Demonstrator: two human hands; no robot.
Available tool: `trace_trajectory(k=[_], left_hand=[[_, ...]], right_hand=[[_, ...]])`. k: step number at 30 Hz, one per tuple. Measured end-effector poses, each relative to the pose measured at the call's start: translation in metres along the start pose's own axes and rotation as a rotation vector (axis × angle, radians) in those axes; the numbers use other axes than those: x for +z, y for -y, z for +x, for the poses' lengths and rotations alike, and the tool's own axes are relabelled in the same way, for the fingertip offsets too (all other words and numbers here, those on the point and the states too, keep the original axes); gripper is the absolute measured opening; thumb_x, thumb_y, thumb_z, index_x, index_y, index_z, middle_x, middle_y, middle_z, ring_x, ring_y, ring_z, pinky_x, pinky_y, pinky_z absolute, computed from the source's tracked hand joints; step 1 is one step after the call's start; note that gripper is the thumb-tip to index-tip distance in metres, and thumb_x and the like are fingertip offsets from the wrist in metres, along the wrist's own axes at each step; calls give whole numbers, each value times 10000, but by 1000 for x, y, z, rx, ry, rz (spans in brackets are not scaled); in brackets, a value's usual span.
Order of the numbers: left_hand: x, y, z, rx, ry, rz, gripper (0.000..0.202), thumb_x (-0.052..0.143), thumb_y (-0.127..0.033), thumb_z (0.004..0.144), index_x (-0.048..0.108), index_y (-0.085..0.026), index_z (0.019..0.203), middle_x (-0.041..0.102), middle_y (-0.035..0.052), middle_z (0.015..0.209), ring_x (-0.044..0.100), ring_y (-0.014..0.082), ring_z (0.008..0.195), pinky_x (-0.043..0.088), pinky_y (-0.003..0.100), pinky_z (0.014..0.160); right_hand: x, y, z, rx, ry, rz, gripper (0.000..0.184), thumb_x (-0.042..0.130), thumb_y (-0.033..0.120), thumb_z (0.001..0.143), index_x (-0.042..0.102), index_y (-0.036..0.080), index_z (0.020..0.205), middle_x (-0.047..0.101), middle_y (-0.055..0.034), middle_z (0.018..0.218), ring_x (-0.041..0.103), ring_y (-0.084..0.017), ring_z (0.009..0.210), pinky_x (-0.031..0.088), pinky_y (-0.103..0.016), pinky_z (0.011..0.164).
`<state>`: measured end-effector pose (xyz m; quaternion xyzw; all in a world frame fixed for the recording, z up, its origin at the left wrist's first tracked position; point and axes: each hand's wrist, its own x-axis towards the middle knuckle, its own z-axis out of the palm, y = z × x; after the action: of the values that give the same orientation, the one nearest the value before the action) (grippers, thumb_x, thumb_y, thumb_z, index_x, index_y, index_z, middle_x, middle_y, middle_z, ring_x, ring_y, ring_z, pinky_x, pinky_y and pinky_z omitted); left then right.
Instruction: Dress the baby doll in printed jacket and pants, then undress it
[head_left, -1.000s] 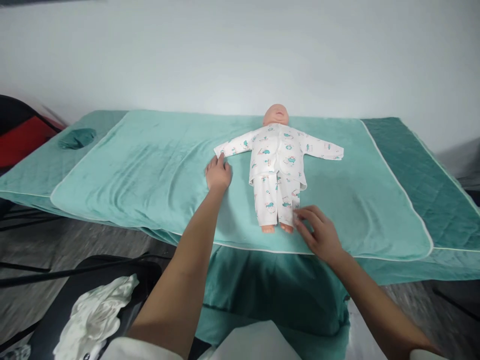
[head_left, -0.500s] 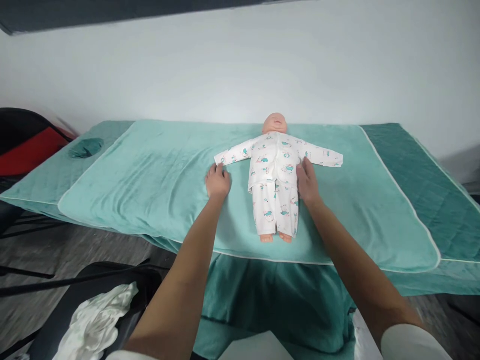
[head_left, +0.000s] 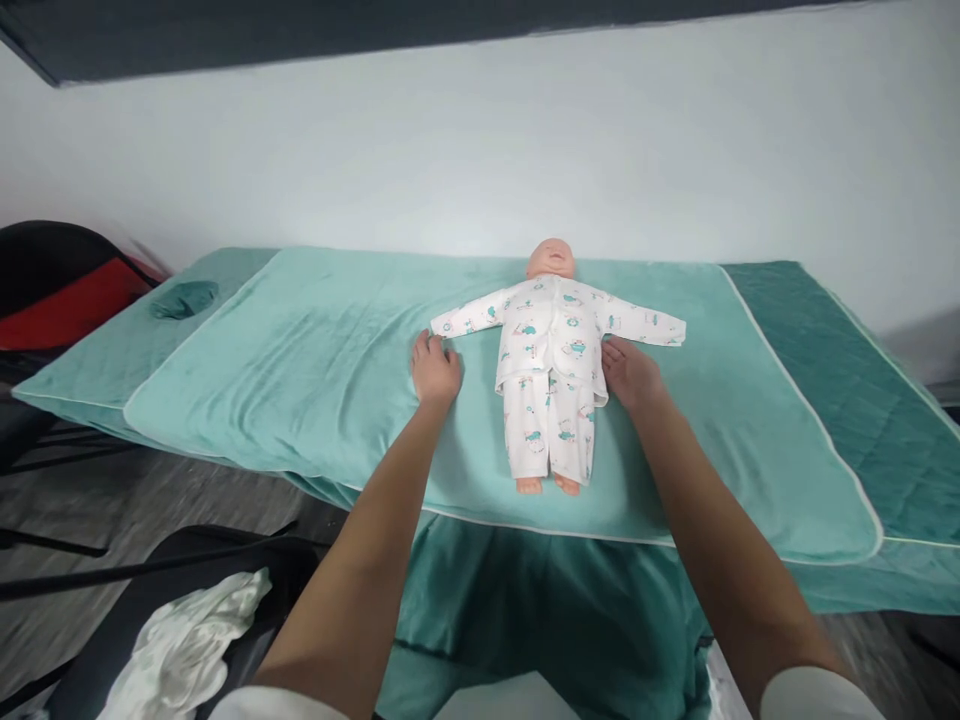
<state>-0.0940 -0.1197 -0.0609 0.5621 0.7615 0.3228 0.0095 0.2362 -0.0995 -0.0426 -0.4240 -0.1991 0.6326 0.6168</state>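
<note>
A baby doll [head_left: 551, 258] lies on its back on a light teal towel [head_left: 315, 350], dressed in a white printed top [head_left: 555, 325] and matching trousers [head_left: 550, 435], arms spread wide. My left hand [head_left: 434, 370] rests on the towel just below the cuff of the doll's left-side sleeve, fingers curled loosely. My right hand [head_left: 628, 372] lies beside the hem of the top under the other sleeve, touching the cloth, with its fingers bent down so I cannot see what they grip.
The towel covers a darker teal quilted table [head_left: 847, 340] against a white wall. A black chair [head_left: 142, 600] at lower left holds a crumpled white cloth [head_left: 184, 650]. A black and red seat [head_left: 60, 300] stands at far left.
My right hand went from the trouser leg near the doll's feet up to the side of the top, then settled slightly outward at the hem. My left hand stayed by the sleeve cuff.
</note>
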Motion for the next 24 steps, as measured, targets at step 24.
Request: trace_trajectory(k=[24], left_hand=[[9, -91, -42, -362, 424, -1329, 509, 763, -537, 816, 712, -230, 1219, 693, 84, 1380, 629, 307, 1298, 453, 452, 1155]], right_hand=[[9, 3, 18, -71, 378, -175, 132, 689, 279, 798, 706, 228, 918, 768, -50, 1110, 677, -248, 1212, 559, -426, 1103]])
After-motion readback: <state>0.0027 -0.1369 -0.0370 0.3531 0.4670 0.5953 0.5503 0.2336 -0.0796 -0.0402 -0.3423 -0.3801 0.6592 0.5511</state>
